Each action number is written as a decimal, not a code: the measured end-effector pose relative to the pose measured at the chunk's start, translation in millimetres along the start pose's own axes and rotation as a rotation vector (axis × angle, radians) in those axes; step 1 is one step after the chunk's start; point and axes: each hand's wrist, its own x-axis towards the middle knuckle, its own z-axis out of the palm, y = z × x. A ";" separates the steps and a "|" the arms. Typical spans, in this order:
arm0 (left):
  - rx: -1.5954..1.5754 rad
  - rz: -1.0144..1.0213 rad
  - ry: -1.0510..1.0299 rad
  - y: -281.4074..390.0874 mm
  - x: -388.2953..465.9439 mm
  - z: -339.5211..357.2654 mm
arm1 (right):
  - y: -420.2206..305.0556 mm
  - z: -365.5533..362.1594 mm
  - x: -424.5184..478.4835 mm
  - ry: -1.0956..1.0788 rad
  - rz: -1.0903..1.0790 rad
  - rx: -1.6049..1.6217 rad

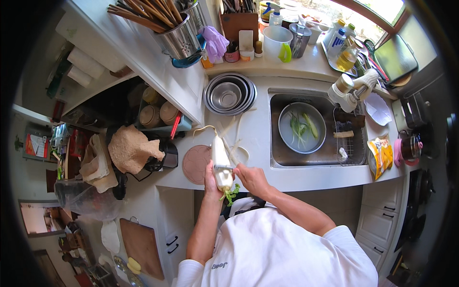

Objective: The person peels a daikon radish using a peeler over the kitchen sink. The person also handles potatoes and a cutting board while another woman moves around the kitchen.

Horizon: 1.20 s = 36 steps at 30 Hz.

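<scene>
A white daikon radish (220, 150) is in my left hand (210, 181), its thin root tip pointing away from me and its cut green leaf stems (230, 193) towards my body. My right hand (254, 180) grips a peeler (223, 167), whose metal head lies across the radish; its handle is mostly hidden by my fingers. Long pale peel strips (238, 125) lie on the white countertop beyond the radish. Under and left of the radish is a round brown mat (195, 165), and a small pale dish (242, 154) is partly hidden on its right.
Nested steel bowls (226, 94) stand behind the peelings. To the right, a sink (274, 158) holds a round metal basin (281, 134) with leafy greens in water and a wire rack (349, 152). A yellow snack bag (381, 156) rests beside it. A wooden cutting board (141, 247) lies lower left.
</scene>
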 end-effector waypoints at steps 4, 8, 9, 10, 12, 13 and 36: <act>0.065 -0.111 -0.108 13.6 -0.8 -14.9 | 8.8 25.1 20.3 0.058 0.091 -0.109; 0.037 -0.163 -0.103 21.8 -11.6 -21.4 | 36.7 51.1 43.5 0.149 0.100 -0.170; 0.029 -0.208 -0.070 26.3 -7.6 -26.1 | 36.8 56.4 45.3 0.138 0.120 -0.170; 0.026 -0.214 -0.076 28.8 -7.7 -31.1 | 37.5 62.3 47.7 0.139 0.158 -0.187; 0.025 -0.217 -0.084 34.9 -12.2 -36.8 | 39.3 72.8 55.1 0.144 0.227 -0.213; 0.041 -0.234 -0.053 37.8 -18.0 -33.5 | 41.7 74.1 58.1 0.146 0.222 -0.224; 0.058 -0.293 -0.209 34.7 -19.9 -46.2 | 60.1 25.6 71.0 -0.100 0.815 0.768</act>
